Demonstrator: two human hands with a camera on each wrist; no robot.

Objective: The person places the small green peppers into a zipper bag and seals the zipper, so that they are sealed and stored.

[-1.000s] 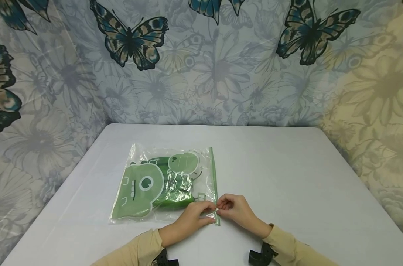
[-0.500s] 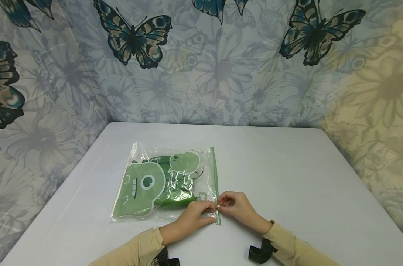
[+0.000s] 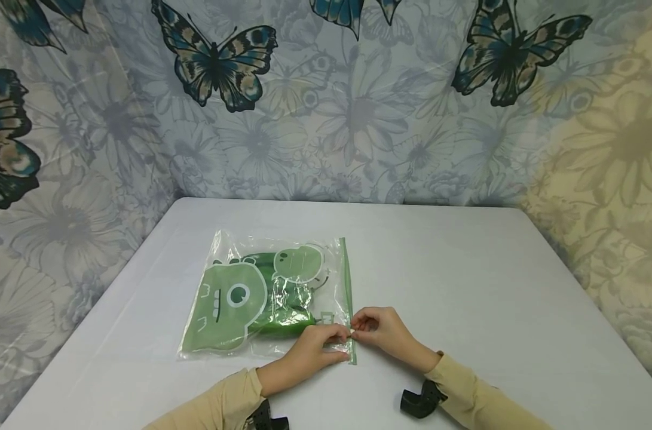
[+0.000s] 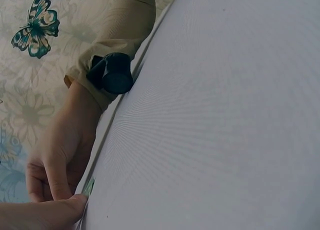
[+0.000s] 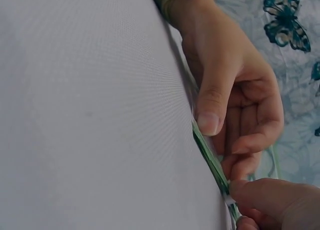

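Note:
A clear plastic zip bag [image 3: 226, 310] printed with green cartoon dinosaurs lies flat on the white table. Something dark green is folded inside it. A green zip strip [image 3: 347, 280] runs down its right edge. My left hand [image 3: 312, 352] holds the bag near the lower end of that strip, thumb and forefinger spread along it. Just across the strip, my right hand [image 3: 382, 331] pinches a small white slider [image 5: 229, 200] on the zip, its fingertips right beside the left forefinger. In the left wrist view, my right hand [image 4: 62, 145] mostly hides the bag.
The white table [image 3: 455, 269] reaches back to a fabric wall [image 3: 358, 143] with flower and butterfly prints. Black wrist cameras, one on the right wrist [image 3: 422, 400], hang close over the table's front. Tan sleeves [image 3: 218, 403] cover both forearms.
The view has shifted slightly. My right hand has edged slightly away up the strip, still pinching at the zip, while my left hand and the bag stay in place.

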